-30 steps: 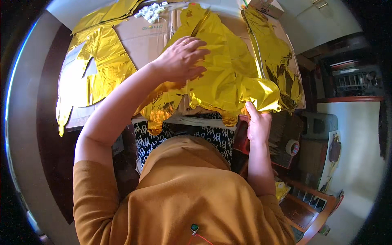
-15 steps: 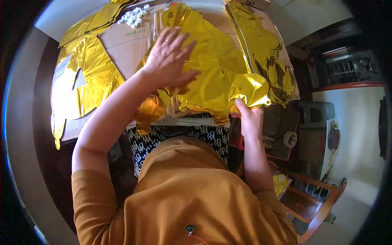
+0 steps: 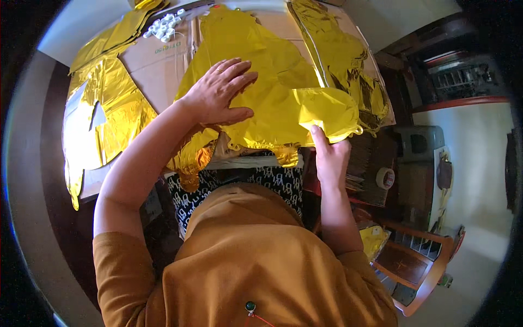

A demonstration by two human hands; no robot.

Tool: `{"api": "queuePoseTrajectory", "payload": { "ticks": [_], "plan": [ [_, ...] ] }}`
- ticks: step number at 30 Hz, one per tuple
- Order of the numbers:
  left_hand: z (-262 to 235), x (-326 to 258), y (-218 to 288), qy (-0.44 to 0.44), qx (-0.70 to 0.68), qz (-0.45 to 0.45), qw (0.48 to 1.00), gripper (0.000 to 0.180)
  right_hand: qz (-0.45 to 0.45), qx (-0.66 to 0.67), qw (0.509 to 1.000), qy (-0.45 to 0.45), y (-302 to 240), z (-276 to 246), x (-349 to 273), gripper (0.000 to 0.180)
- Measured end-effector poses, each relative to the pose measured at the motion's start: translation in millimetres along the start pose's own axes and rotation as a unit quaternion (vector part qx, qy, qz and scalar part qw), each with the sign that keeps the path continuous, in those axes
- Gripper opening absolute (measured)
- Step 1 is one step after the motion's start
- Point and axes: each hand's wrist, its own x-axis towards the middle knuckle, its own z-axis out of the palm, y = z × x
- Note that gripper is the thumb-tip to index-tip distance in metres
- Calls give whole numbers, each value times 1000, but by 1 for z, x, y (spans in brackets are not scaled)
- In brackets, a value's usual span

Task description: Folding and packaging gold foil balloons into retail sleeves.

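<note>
A flat, uninflated gold foil balloon (image 3: 267, 71) lies spread over the middle of a cardboard-covered table (image 3: 158, 60). My left hand (image 3: 222, 94) lies palm down on its left part, fingers stretched out and holding nothing. At the balloon's lower right edge my right hand (image 3: 330, 153) is closed, thumb on top, pinching the foil; the fingers beneath are hidden. That corner is lifted a little and creased around the thumb. Two foil flaps hang over the table's near edge, toward my lap.
More gold foil sheets lie at the left (image 3: 117, 109) and at the right (image 3: 348, 60). A cluster of small white rolls (image 3: 163, 27) sits at the far left. Right of the table are a tape roll (image 3: 385, 177), stacked cardboard (image 3: 362, 169) and a wooden chair (image 3: 411, 261).
My left hand has come down onto the foil, nearer to me. The balloon now lies flatter and wider on its left side. My right hand keeps its pinch, with the corner spread out more.
</note>
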Motion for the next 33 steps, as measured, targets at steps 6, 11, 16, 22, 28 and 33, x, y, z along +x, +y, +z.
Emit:
{"api": "queuePoseTrajectory", "payload": {
  "ticks": [6,11,16,22,28,33],
  "plan": [
    [0,-1,1,6,10,-3,1000,76,-124,-205,969,55,-16,14,-4,19],
    [3,0,2,14,21,-7,1000,85,-278,-359,891,16,-29,34,-11,12],
    [-1,-3,-5,-19,13,12,1000,93,-339,-398,849,-72,-32,50,-19,33],
    [5,-5,-3,-8,30,-9,999,87,-31,-295,952,-80,-31,16,-7,37],
    [2,-2,3,8,18,-1,1000,83,202,-14,979,-18,-4,5,-12,18],
    [2,-2,3,15,25,2,1000,84,-59,-262,963,-19,14,5,-16,27]
  ]
}}
